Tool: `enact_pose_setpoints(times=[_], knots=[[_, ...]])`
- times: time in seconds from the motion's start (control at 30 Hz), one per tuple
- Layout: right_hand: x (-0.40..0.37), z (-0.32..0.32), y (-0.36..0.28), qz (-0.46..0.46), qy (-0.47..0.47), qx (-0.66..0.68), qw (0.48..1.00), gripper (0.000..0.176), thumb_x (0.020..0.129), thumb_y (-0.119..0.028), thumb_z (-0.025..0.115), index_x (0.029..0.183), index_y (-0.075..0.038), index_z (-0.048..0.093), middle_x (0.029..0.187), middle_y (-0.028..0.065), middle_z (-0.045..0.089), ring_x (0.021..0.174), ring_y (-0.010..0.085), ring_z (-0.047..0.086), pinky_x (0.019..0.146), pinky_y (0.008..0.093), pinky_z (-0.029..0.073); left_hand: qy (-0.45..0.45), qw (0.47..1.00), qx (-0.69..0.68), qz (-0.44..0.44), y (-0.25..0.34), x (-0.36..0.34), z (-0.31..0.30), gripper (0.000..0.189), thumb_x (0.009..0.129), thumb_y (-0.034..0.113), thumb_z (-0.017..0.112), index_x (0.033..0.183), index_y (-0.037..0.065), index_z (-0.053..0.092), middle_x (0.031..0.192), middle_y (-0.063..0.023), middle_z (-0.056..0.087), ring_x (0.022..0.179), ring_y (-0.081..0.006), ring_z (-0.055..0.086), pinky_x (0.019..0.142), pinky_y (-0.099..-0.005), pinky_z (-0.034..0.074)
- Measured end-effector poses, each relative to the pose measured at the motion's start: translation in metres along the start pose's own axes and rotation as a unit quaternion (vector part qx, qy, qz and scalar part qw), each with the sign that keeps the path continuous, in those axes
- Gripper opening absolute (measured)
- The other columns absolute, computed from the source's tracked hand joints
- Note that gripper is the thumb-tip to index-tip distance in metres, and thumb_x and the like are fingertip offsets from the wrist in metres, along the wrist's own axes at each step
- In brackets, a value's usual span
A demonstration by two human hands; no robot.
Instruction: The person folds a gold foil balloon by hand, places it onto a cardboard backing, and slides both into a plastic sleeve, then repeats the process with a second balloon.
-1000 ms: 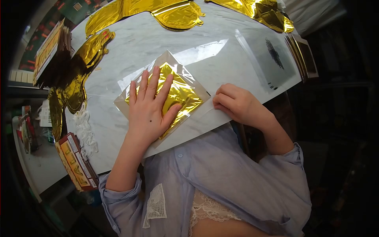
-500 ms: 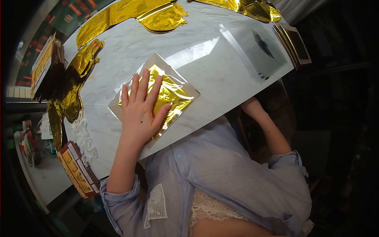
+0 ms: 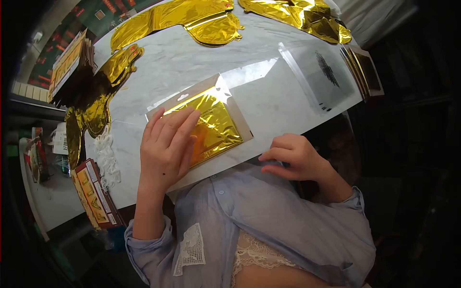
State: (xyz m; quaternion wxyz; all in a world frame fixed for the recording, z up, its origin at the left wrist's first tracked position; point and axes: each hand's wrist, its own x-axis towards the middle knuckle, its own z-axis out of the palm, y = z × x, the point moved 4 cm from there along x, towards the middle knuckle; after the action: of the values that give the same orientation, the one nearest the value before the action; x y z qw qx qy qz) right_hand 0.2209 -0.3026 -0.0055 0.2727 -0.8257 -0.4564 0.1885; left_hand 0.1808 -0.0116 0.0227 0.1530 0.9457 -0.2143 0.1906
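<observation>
A flat clear packet with folded gold foil inside point(image 3: 218, 126) lies on the marble-patterned table point(image 3: 158, 62), near its front edge. Its top strip has a small hanging hole. Over the packet's left part is my left hand point(image 3: 168, 144), fingers bent and slightly apart, with nothing seen in its grip; whether the fingertips touch the packet is unclear. My right hand point(image 3: 295, 156) hovers by the table's front edge, right of the packet, thumb and fingers apart and holding nothing.
Gold foil balloons point(image 3: 211, 29) lie along the far edge and at the left point(image 3: 98, 103). A clear zip bag with black strips point(image 3: 324, 72) is at the right, beside upright packets point(image 3: 366, 72). White strings point(image 3: 106, 158) and packaged stacks point(image 3: 93, 192) are at the left.
My left hand has lifted from lying flat, and its fingers have bent. The packet has turned, showing its hanging hole. My right hand has risen from below the table edge.
</observation>
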Motion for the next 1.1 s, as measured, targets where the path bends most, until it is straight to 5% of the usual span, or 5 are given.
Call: enact_pose_setpoints(times=[0.17,0.37,0.57,0.87,1.1], knots=[[0.042,0.016,0.008,-0.115,0.098,-0.088,0.985,0.088,0.073,-0.036,0.088,0.149,-0.006,0.056,0.159,0.0114,0.051,0.147,0.0304,0.049,0.124,0.0471,0.039,-0.076,0.978,-0.101,-0.165,0.012,-0.061,-0.012,0.043,0.087,0.004,0.070,0.129,0.005,0.070,0.130,-0.0127,0.070,0.116,-0.0336,0.067,0.105,-0.0496,0.049],[0.030,0.029,0.011,-0.166,0.150,-0.138,0.965,0.054,0.080,-0.031,0.085,0.129,-0.011,0.072,0.141,0.0068,0.066,0.132,0.0275,0.063,0.116,0.0486,0.049,-0.087,0.966,-0.106,-0.220,0.038,-0.117,0.006,0.076,0.069,0.029,0.094,0.139,0.011,0.069,0.146,-0.0065,0.066,0.136,-0.0263,0.062,0.129,-0.0652,0.014],[0.032,0.028,0.005,-0.112,0.228,-0.052,0.966,0.025,0.081,-0.019,0.089,0.105,-0.014,0.082,0.114,0.0022,0.078,0.113,0.0239,0.071,0.110,0.0484,0.050,0.042,0.963,-0.061,-0.259,0.038,-0.116,0.017,0.032,0.074,0.022,0.093,0.103,0.014,0.081,0.114,0.0020,0.079,0.110,-0.0171,0.073,0.124,-0.0552,0.024],[0.039,0.024,0.007,-0.032,0.262,0.041,0.964,0.021,0.079,-0.002,0.081,0.097,-0.010,0.076,0.104,0.0006,0.077,0.093,0.0211,0.068,0.100,0.0394,0.046,0.083,0.926,-0.135,-0.343,0.033,-0.109,0.015,0.011,0.084,0.005,0.082,0.092,0.013,0.079,0.104,0.0008,0.079,0.102,-0.0146,0.073,0.116,-0.0448,0.029],[0.052,0.060,-0.045,-0.186,0.211,-0.109,0.953,0.046,0.098,-0.016,0.063,0.144,-0.017,0.064,0.159,0.0047,0.055,0.148,0.0227,0.051,0.126,0.0413,0.036,0.088,0.935,-0.134,-0.315,0.033,-0.114,0.020,0.018,0.081,0.001,0.082,0.094,0.013,0.082,0.100,0.0008,0.078,0.100,-0.0148,0.071,0.114,-0.0415,0.029]])
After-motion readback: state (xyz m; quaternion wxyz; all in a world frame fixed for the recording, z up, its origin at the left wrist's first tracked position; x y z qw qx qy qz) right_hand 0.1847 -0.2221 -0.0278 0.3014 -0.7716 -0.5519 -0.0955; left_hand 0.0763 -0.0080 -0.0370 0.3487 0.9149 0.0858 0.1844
